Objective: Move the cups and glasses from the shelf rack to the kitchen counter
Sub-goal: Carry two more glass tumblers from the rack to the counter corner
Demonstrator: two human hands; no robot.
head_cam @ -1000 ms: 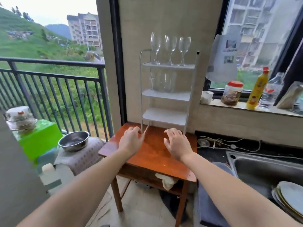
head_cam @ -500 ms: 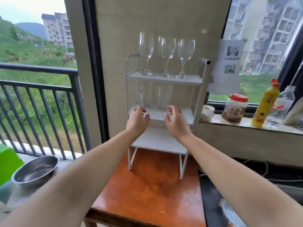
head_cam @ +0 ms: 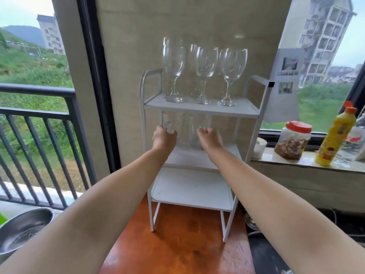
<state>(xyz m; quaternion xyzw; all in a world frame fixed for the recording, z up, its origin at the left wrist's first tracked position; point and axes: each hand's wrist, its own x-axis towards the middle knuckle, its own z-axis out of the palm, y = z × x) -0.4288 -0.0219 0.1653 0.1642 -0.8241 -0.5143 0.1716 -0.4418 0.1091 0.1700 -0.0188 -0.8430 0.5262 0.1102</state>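
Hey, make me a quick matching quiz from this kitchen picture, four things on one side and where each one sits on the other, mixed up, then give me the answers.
Things
1. wine glasses
2. glass mugs
3. red-lidded jar
4. steel bowl

Places
A. middle shelf of the white rack, where both hands reach
B. windowsill, beside the yellow bottle
C. bottom left corner of the view, by the railing
D. top shelf of the white rack

Pairs: 1-D, 2-A, 3-B, 4-C
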